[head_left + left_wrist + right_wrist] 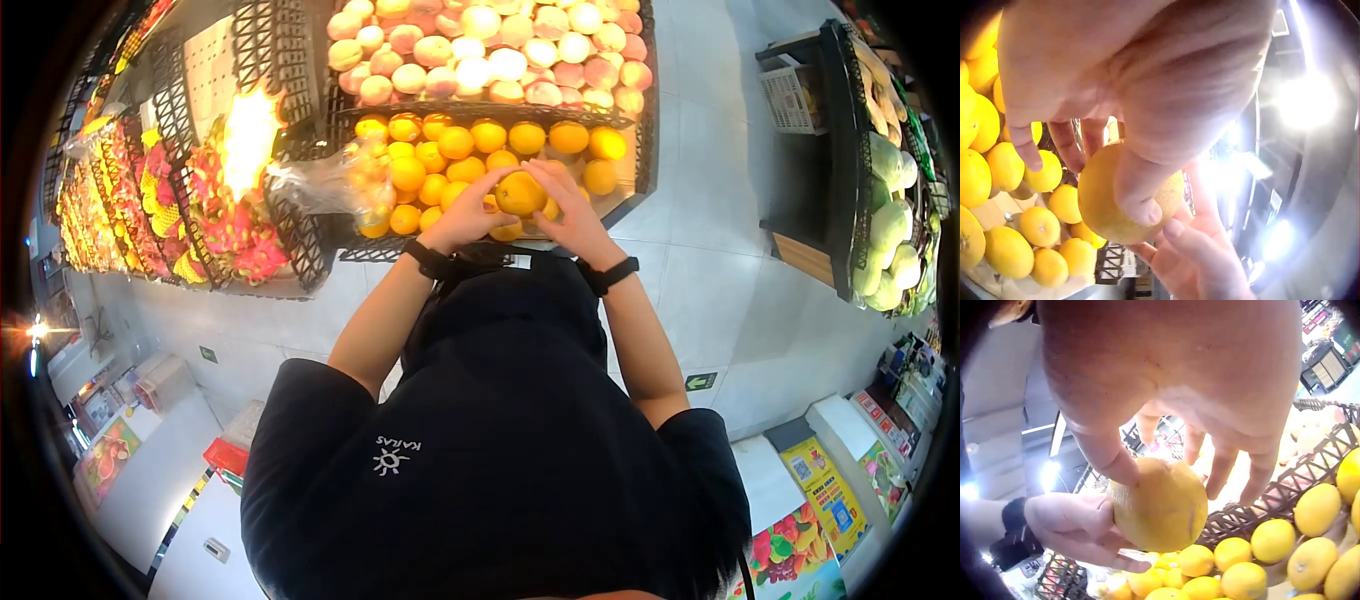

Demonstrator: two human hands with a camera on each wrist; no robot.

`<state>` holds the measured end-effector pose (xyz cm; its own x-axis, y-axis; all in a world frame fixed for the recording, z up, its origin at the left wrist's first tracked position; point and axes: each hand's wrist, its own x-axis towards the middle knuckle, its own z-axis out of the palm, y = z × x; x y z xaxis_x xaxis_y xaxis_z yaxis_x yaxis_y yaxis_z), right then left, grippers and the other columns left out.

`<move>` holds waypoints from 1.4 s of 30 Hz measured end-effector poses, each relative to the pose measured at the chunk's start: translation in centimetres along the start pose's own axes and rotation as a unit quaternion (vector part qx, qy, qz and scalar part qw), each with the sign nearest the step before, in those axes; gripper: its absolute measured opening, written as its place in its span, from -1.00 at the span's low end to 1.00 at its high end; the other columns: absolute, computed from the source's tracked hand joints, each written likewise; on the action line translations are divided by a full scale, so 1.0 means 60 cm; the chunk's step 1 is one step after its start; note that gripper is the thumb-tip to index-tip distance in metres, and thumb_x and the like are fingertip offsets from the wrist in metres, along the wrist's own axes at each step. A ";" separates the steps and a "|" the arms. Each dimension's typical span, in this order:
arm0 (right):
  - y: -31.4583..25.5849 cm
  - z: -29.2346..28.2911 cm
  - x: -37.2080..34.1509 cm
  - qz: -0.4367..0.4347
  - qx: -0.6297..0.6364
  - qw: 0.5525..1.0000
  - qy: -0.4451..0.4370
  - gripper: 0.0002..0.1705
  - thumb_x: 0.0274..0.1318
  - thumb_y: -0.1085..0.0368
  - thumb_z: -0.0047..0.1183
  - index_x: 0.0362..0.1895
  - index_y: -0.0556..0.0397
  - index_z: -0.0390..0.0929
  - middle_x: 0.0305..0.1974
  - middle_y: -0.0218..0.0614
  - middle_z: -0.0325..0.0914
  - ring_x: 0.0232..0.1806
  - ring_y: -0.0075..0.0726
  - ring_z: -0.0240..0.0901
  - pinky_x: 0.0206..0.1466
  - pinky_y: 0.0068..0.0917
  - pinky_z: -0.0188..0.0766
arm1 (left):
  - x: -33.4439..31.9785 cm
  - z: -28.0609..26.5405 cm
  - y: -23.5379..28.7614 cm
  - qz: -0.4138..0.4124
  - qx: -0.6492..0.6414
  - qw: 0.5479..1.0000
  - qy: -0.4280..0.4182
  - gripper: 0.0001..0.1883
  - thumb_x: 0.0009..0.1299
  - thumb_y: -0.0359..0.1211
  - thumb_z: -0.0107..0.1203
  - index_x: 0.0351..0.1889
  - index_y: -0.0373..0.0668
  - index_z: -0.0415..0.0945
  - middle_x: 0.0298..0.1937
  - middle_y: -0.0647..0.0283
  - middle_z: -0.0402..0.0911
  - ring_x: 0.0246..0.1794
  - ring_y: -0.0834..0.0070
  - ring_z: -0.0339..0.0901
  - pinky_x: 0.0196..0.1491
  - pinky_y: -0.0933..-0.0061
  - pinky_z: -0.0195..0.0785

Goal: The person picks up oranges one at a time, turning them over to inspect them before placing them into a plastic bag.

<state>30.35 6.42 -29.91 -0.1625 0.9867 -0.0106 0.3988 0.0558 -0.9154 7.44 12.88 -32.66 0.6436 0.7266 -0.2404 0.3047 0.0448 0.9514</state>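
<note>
Both hands hold one orange [521, 193] between them, raised over a crate of oranges in front of the body. From one side the left hand [465, 215] grips it, its thumb lying across the peel in the left wrist view. On the other side the right hand [572, 218] has its thumb and fingers around the fruit. In the right wrist view the held orange [1163, 509] shows a thin mark on its peel. Several loose oranges [1007, 165] lie just below the hands.
Behind the oranges are peaches [430, 50], past a black lattice divider [1297, 481]. A clear plastic bag [325, 188] lies over the crate's left end. Dragon fruit [255, 245] sits further left. A dark shelf of green produce [890, 220] stands at right, across the tiled floor.
</note>
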 end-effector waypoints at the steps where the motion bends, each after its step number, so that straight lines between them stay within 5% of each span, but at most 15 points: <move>1: -0.028 0.007 0.002 -0.034 0.001 0.999 -0.036 -0.06 0.02 0.47 0.36 0.55 -0.26 0.40 0.50 -0.18 0.28 0.46 0.06 0.36 0.51 -0.17 0.35 | -0.021 -0.018 0.009 -0.037 -0.136 0.989 -0.041 -0.12 0.31 -0.48 0.44 0.60 -0.09 0.26 0.49 0.23 0.43 0.49 0.39 0.37 0.47 0.32 0.31; 2: -0.056 0.013 0.008 -0.069 -0.001 0.995 -0.071 -0.05 0.01 0.48 0.38 0.55 -0.21 0.40 0.53 -0.19 0.25 0.47 0.04 0.36 0.51 -0.17 0.36 | -0.036 -0.036 0.014 -0.072 -0.270 0.957 -0.082 -0.11 0.36 -0.49 0.41 0.63 -0.13 0.19 0.54 0.26 0.37 0.53 0.42 0.33 0.49 0.33 0.28; 7: -0.153 0.058 0.018 -0.105 0.017 0.994 -0.014 -0.06 -0.21 0.49 0.55 0.39 -0.04 0.54 0.39 -0.19 0.51 0.39 0.04 0.50 0.42 -0.19 0.49 | -0.107 -0.110 0.038 -0.047 -0.302 0.940 -0.149 -0.11 0.54 -0.31 0.31 0.71 -0.22 -0.01 0.63 0.23 0.24 0.61 0.46 0.21 0.60 0.31 0.13; 12: -0.197 0.077 0.018 -0.107 0.053 0.993 -0.009 -0.11 -0.15 0.37 0.60 0.37 0.00 0.54 0.36 -0.12 0.55 0.35 -0.03 0.54 0.42 -0.18 0.49 | -0.159 -0.138 0.051 -0.054 -0.312 0.938 -0.138 -0.14 0.59 -0.18 0.26 0.71 -0.22 0.01 0.62 0.20 0.27 0.61 0.41 0.22 0.60 0.29 0.14; 15: -0.219 0.075 0.014 -0.118 0.047 0.992 0.004 -0.09 -0.20 0.29 0.63 0.35 0.03 0.56 0.29 -0.10 0.61 0.28 -0.04 0.60 0.36 -0.20 0.53 | -0.170 -0.130 0.057 -0.058 -0.444 0.884 -0.135 -0.16 0.59 -0.21 0.26 0.69 -0.23 0.04 0.63 0.17 0.26 0.63 0.38 0.21 0.61 0.27 0.12; 18: -0.235 0.070 0.009 -0.166 0.039 0.983 0.074 -0.12 -0.19 0.25 0.62 0.31 0.04 0.58 0.19 -0.06 0.67 0.18 -0.05 0.66 0.29 -0.22 0.59 | -0.171 -0.121 0.084 -0.056 -0.403 0.908 -0.095 -0.21 0.59 -0.27 0.23 0.68 -0.25 0.06 0.63 0.14 0.27 0.63 0.33 0.21 0.62 0.26 0.11; 20: -0.254 0.054 0.002 -0.095 0.051 0.989 0.101 -0.18 -0.15 0.25 0.59 0.29 0.04 0.59 0.14 -0.04 0.68 0.12 -0.05 0.68 0.21 -0.22 0.62 | -0.170 -0.111 0.109 -0.020 -0.236 0.971 -0.018 -0.25 0.58 -0.38 0.19 0.67 -0.23 0.09 0.62 0.14 0.27 0.63 0.30 0.22 0.61 0.23 0.14; 21: -0.253 0.047 -0.003 -0.096 0.078 0.986 0.110 -0.20 -0.12 0.19 0.59 0.26 0.05 0.55 0.05 -0.02 0.68 0.06 -0.05 0.68 0.14 -0.22 0.62 | -0.165 -0.096 0.124 0.084 -0.237 0.967 0.042 -0.29 0.46 -0.36 0.33 0.56 -0.19 0.30 0.49 0.18 0.40 0.44 0.40 0.40 0.43 0.29 0.35; 28: -0.306 0.016 -0.055 -0.048 -0.021 0.983 0.176 -0.09 -0.14 -0.02 0.66 0.20 0.10 0.44 -0.13 -0.07 0.60 -0.12 0.01 0.61 0.01 -0.20 0.60 | -0.157 -0.069 0.241 0.271 0.108 0.956 0.028 -0.25 0.27 -0.43 0.43 0.46 -0.16 0.39 0.49 0.08 0.43 0.50 0.14 0.37 0.46 0.16 0.29; 33: -0.270 0.008 -0.088 -0.127 -0.054 0.966 0.217 -0.03 -0.21 0.13 0.70 0.28 0.09 0.42 0.28 0.00 0.45 0.28 0.09 0.46 0.31 -0.10 0.46 | -0.132 -0.027 0.208 0.361 0.084 0.927 0.058 -0.28 0.32 -0.57 0.34 0.45 -0.06 0.35 0.54 0.02 0.39 0.54 0.07 0.35 0.54 0.10 0.25; 36: -0.246 -0.014 -0.092 -0.191 -0.072 0.959 0.196 0.00 -0.17 0.15 0.68 0.36 0.08 0.40 0.30 -0.01 0.45 0.34 0.12 0.43 0.40 -0.07 0.41 | -0.124 0.005 0.210 0.349 -0.034 0.934 0.074 -0.34 0.30 -0.63 0.26 0.40 -0.09 0.41 0.48 0.00 0.45 0.50 0.05 0.40 0.48 0.17 0.31; 40: -0.210 -0.014 -0.100 -0.140 0.012 0.976 0.165 0.02 -0.10 0.24 0.65 0.44 0.05 0.37 0.35 -0.07 0.44 0.38 0.04 0.44 0.46 -0.11 0.41 | -0.112 0.030 0.178 0.316 -0.026 0.946 0.072 -0.29 0.36 -0.59 0.29 0.48 -0.10 0.31 0.49 0.02 0.44 0.51 0.11 0.40 0.46 0.17 0.34; 42: -0.165 0.004 -0.099 -0.059 0.231 0.955 0.176 -0.03 0.00 0.36 0.58 0.48 0.04 0.33 0.36 -0.16 0.45 0.39 -0.11 0.46 0.45 -0.17 0.47 | -0.101 0.033 0.159 0.243 0.008 0.970 0.029 -0.18 0.40 -0.59 0.32 0.57 -0.09 0.14 0.48 0.08 0.36 0.52 0.20 0.37 0.50 0.18 0.32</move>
<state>27.13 -0.06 -20.87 0.1634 0.9727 0.1647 -0.0583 0.1761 -0.9826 7.85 7.55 -22.49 0.6738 0.6965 0.2468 -0.0132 -0.3227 0.9464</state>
